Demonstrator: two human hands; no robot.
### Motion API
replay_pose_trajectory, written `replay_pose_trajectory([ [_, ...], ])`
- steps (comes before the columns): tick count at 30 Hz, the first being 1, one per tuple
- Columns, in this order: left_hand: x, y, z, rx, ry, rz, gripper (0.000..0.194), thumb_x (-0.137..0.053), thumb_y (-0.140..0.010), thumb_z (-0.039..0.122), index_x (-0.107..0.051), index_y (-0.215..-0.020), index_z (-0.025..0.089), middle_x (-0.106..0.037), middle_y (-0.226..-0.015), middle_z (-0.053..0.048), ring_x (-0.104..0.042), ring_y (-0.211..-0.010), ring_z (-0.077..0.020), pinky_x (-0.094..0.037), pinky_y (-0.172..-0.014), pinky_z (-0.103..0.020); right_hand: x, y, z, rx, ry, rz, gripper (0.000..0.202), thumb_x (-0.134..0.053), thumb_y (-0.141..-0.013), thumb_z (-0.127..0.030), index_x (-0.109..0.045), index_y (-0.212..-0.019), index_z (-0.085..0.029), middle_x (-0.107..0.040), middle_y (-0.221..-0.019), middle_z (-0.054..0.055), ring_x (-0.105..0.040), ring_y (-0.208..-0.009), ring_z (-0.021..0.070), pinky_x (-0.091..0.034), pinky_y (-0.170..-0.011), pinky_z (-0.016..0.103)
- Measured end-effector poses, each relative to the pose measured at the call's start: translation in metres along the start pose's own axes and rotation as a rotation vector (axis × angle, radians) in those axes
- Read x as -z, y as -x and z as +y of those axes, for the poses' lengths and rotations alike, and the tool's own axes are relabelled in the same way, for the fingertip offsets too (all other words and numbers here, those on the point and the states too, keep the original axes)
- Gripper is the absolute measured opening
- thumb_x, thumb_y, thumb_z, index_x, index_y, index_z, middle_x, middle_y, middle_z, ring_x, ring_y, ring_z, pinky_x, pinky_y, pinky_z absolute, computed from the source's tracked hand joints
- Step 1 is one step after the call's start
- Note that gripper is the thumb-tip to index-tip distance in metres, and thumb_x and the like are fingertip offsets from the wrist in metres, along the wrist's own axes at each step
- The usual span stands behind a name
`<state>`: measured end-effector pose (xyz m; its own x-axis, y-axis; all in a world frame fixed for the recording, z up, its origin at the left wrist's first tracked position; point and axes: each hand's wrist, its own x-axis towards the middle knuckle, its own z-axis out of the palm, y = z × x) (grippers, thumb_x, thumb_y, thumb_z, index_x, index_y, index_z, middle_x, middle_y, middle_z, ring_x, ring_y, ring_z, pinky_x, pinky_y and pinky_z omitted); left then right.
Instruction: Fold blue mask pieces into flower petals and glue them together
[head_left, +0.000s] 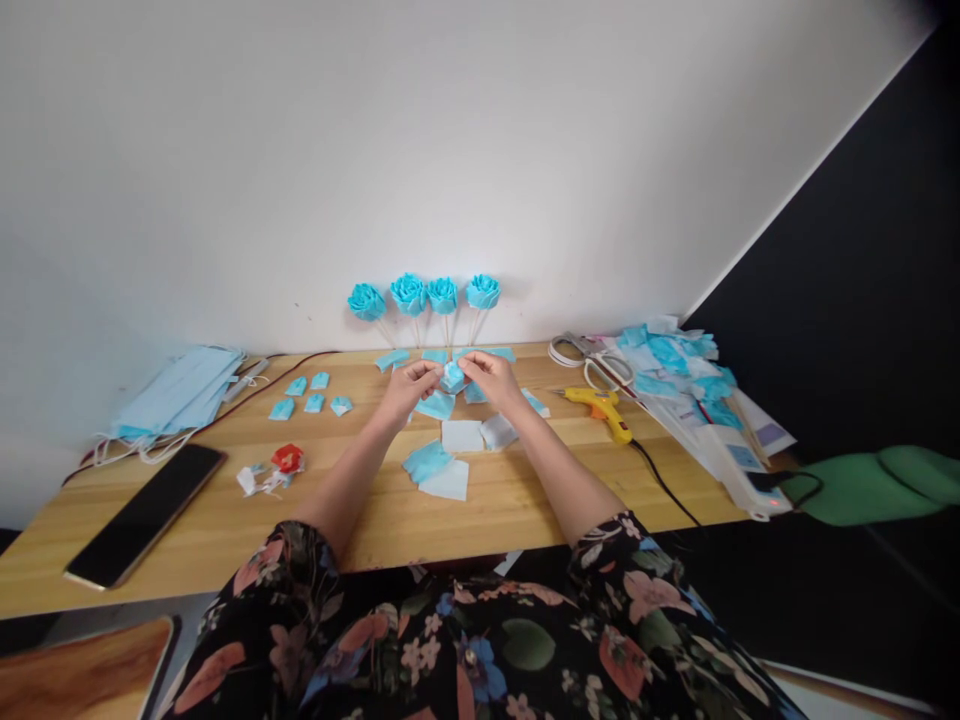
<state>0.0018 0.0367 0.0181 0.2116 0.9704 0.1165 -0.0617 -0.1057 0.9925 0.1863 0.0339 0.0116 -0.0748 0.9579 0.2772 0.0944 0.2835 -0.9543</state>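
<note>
A small light-blue piece of fabric point(453, 377) is held between my two hands above the middle of the table. The fingers of my left hand point(412, 385) pinch its left side, and those of my right hand point(487, 375) pinch its right side. Around and below my hands lie several blue and white cut pieces point(461, 436). Several blue flowers on sticks point(409, 295) lean against the wall behind. To the left, several small folded blue petals point(314, 402) rest on the wood.
A yellow glue gun point(604, 408) with a black cord and white-handled scissors point(607, 371) lie right, beside a scrap pile point(675, 360) and power strip point(739, 475). On the left are blue masks point(180, 390), a phone point(146, 515) and a red scrap point(287, 458).
</note>
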Motion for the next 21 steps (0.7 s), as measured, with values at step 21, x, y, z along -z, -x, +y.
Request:
replay_pose_trajectory([
  [21,-0.004,0.0,-0.006,0.013,-0.009,0.009,0.03,-0.076,-0.067,0.047,-0.066,-0.068,0.018,-0.053,-0.054,0.004,-0.043,-0.05,-0.009,-0.033,-0.051,-0.025,-0.004,0.004,-0.011,0.001,-0.098,-0.139,0.052,-0.069,-0.076,-0.032,-0.067,-0.127,-0.023,-0.064,-0.099,0.001,-0.061,-0.09,0.0151,-0.048,-0.078,0.025],
])
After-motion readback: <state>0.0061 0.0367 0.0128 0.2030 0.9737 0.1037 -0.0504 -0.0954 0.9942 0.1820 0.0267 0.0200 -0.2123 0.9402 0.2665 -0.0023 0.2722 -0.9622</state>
